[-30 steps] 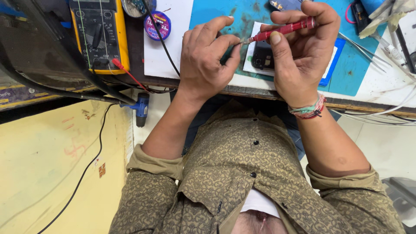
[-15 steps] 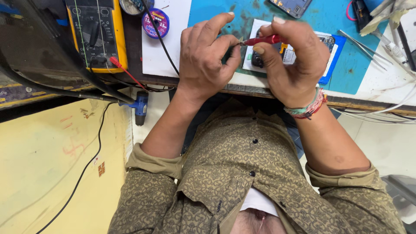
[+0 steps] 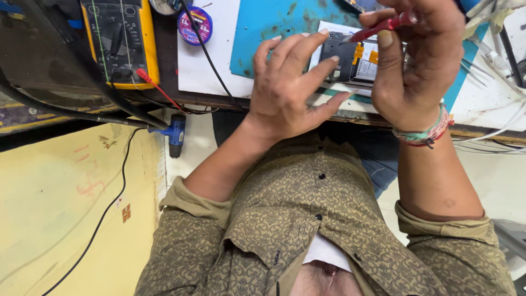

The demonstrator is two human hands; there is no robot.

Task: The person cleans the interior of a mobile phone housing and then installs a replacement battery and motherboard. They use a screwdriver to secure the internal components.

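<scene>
Over at the far edge of the counter (image 3: pixel 208 71), on the blue mat (image 3: pixel 274 27), the opened phone (image 3: pixel 350 60) is lying with its back off and its dark innards and orange tabs showing, and both hands are working right above it. The right hand (image 3: pixel 422 66) is clamped on the red screwdriver (image 3: pixel 383 26), and compared with a second ago the tool is sitting lower and flatter, its metal tip now pointing down at the upper edge of the phone's frame instead of being held up between the two hands. The left hand (image 3: pixel 290 87) is no longer pinching the tip; its fingers (image 3: pixel 307 55) are spreading apart and pressing on the near-left side of the phone, steadying it, gripping nothing. So the hands are separating into their own jobs, one bracing, one driving, which looks like the tool being set to a screw; whether the tip is actually seated is too small to tell. Off to the left, the yellow multimeter (image 3: pixel 120 41) and the purple solder reel (image 3: pixel 194 24) are lying untouched, with a black cable (image 3: pixel 211 60) trailing between them.
</scene>
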